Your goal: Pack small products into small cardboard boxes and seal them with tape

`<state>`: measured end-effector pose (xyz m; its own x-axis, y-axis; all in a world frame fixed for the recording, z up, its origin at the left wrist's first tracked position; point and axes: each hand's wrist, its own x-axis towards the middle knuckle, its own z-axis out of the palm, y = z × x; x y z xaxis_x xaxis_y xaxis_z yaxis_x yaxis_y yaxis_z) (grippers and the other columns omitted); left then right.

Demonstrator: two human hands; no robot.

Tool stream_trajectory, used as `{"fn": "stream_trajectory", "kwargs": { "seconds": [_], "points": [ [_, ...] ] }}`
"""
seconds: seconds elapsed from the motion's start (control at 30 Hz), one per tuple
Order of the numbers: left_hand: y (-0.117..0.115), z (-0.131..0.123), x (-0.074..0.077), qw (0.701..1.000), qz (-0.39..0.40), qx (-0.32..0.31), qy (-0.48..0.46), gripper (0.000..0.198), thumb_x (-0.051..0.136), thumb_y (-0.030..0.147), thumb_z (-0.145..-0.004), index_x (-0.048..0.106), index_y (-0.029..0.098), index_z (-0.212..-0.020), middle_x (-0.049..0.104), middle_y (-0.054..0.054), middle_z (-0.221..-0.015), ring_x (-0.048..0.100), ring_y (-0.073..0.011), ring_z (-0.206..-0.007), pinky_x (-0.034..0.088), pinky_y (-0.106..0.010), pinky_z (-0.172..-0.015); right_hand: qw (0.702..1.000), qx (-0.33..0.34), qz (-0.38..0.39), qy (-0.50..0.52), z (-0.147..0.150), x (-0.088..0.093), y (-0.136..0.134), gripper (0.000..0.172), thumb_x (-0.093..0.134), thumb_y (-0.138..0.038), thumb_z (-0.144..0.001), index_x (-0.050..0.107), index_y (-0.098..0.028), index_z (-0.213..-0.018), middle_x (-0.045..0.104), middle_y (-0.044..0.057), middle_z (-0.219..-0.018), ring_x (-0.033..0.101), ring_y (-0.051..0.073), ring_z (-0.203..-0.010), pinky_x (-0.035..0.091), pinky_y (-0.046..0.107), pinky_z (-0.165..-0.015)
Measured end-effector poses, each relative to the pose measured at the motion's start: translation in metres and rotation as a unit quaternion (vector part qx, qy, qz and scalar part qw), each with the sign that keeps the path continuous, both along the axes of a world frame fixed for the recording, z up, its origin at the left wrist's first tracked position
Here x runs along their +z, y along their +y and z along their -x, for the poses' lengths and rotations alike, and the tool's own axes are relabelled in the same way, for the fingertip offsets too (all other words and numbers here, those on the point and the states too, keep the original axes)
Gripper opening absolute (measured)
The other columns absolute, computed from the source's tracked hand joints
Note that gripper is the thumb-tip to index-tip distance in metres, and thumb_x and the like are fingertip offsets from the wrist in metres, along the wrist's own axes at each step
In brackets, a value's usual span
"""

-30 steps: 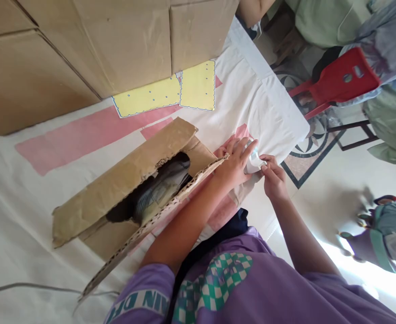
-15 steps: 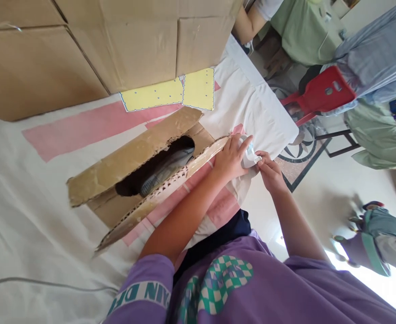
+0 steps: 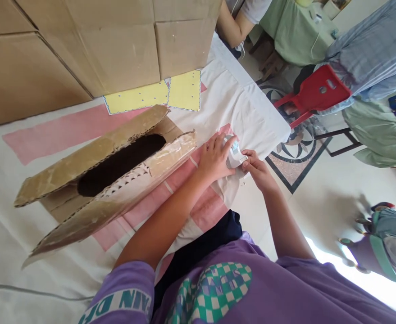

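Observation:
Near the table's right corner, my left hand (image 3: pixel 214 158) is closed around a small white tape dispenser (image 3: pixel 235 158). My right hand (image 3: pixel 257 171) meets its right end, thumb and fingers pinched at the edge where the tape comes off. Any strip between those fingertips is too small to make out. To the left of my hands lies a narrow cardboard box (image 3: pixel 72 159) with torn, raised flaps and a long dark oval opening. Its inside is too dark to see into.
A large cardboard box (image 3: pixel 116 54) stands at the back left, with yellow paper pieces (image 3: pixel 184 90) by its base. A cable (image 3: pixel 32 290) crosses the white tablecloth (image 3: pixel 2 216). Beyond the table are a person's arm (image 3: pixel 233 24) and a red chair (image 3: pixel 322 90).
The view has shifted, and the narrow box now sits farther left, apart from my left hand. The grey thing seen in its opening no longer shows. Both hands stay at the tape dispenser.

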<state>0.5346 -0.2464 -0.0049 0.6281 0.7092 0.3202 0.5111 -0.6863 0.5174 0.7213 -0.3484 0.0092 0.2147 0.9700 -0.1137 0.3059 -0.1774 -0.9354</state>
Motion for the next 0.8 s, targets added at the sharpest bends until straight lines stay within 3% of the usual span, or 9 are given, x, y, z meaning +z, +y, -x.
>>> {"fn": "stream_trajectory", "kwargs": {
  "seconds": [0.2,0.4,0.8],
  "points": [
    [0.0005,0.0007,0.0026,1.000,0.008,0.007,0.018,0.095,0.082,0.042,-0.072,0.039,0.025,-0.155,0.041,-0.015,-0.159,0.039,-0.0383,-0.146,0.041,-0.045,-0.107,0.996,0.023,-0.019,-0.079,0.0048,-0.0007,0.0010,0.041,0.071,-0.056,-0.088,0.061,-0.022,-0.068,0.053,0.008,-0.122,0.054,0.027,-0.113,0.050,0.041,-0.091],
    [0.0015,0.0014,0.0046,1.000,0.010,0.009,0.022,0.096,0.083,0.043,-0.070,0.040,0.025,-0.155,0.041,-0.014,-0.160,0.041,-0.0379,-0.144,0.041,-0.044,-0.107,0.998,0.041,-0.006,-0.051,0.0027,0.0005,-0.0009,0.041,0.070,-0.058,-0.089,0.063,-0.022,-0.070,0.053,0.007,-0.122,0.053,0.024,-0.105,0.049,0.038,-0.082],
    [0.0012,0.0017,0.0002,1.000,-0.009,0.008,0.010,0.099,0.081,0.043,-0.069,0.038,0.023,-0.156,0.042,-0.015,-0.159,0.040,-0.0351,-0.145,0.040,-0.044,-0.107,0.999,0.018,-0.024,0.031,-0.0024,-0.0029,-0.0070,0.036,0.070,-0.054,-0.089,0.066,-0.023,-0.071,0.055,0.004,-0.134,0.050,0.029,-0.127,0.046,0.040,-0.102]
  ]
}}
